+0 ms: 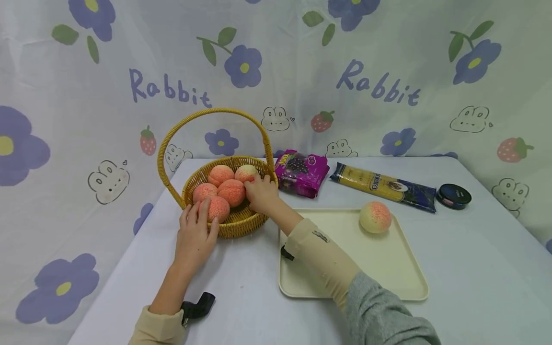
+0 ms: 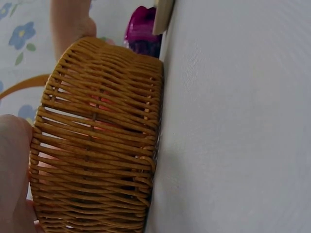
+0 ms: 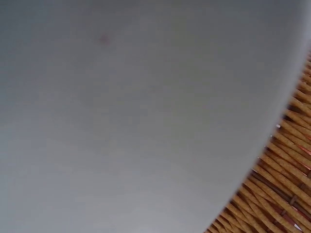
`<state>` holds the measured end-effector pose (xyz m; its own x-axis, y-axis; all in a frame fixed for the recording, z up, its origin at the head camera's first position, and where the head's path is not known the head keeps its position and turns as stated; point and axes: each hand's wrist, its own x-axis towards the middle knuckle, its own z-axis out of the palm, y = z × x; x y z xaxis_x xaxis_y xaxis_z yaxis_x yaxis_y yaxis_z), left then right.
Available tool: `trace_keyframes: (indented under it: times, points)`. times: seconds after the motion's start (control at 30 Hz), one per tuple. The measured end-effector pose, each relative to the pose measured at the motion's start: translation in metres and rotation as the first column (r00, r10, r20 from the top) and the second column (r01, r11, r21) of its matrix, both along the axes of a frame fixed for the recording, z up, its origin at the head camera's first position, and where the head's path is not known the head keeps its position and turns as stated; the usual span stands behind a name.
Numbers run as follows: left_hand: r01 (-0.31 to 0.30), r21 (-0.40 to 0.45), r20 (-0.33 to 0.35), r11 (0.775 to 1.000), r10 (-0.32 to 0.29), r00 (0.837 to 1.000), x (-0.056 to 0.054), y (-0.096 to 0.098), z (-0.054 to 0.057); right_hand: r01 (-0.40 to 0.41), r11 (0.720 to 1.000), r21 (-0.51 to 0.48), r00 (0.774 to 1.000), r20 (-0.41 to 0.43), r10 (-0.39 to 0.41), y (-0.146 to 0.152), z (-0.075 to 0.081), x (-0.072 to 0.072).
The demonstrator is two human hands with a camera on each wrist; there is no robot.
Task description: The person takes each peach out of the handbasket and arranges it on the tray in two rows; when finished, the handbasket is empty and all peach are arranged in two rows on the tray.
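Wicker bskt [image 1: 239, 231] holds peaches [image 1: 231, 192]; L hand [image 1: 196, 235], R hand [image 1: 264, 195] at rim [image 1: 241, 223]

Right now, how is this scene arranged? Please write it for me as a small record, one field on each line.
Basket: wicker, handle up; five peaches visible inside
Left hand: at the near-left rim, beside the nearest peach; grip unclear
Right hand: reaching over the right rim, at the pale-and-pink peach; grip unclear
Tray: cream, right of the basket; one peach near its far-right corner
Beyond tray, left to right: purple packet, yellow-and-blue packet, dark round container
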<state>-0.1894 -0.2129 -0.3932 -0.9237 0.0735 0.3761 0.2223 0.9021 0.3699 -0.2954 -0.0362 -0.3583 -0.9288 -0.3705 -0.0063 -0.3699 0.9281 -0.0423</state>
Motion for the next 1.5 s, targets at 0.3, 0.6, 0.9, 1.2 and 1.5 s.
trace_keyframes:
  times: [0.3,0.6,0.9,1.2,1.5]
  points:
    - [0.002,-0.005,-0.011,1.0,-0.003,1.0,-0.0005,-0.0005,-0.0004,0.008,1.0,0.025,1.0,-0.024,-0.007,-0.0019,0.0039,0.0012]
    - [0.003,-0.011,0.004,1.0,-0.003,1.0,-0.0006,-0.0011,-0.0009,0.013,0.999,0.04,1.0,-0.006,-0.012,-0.0034,0.0,0.0005]
    - [0.009,-0.004,-0.015,1.0,-0.009,1.0,-0.001,-0.0012,-0.0021,-0.001,0.997,0.079,1.0,-0.014,0.002,-0.0033,0.0006,0.0019]
    - [0.014,-0.004,-0.028,1.0,-0.014,1.0,-0.001,-0.0005,-0.0016,0.001,0.997,0.079,0.999,-0.037,0.002,-0.0025,-0.0015,-0.0014]
    - [0.007,-0.005,-0.022,1.0,-0.008,1.0,-0.002,-0.0009,-0.0025,-0.006,0.999,0.043,0.998,-0.063,0.009,-0.001,-0.0012,-0.0007]
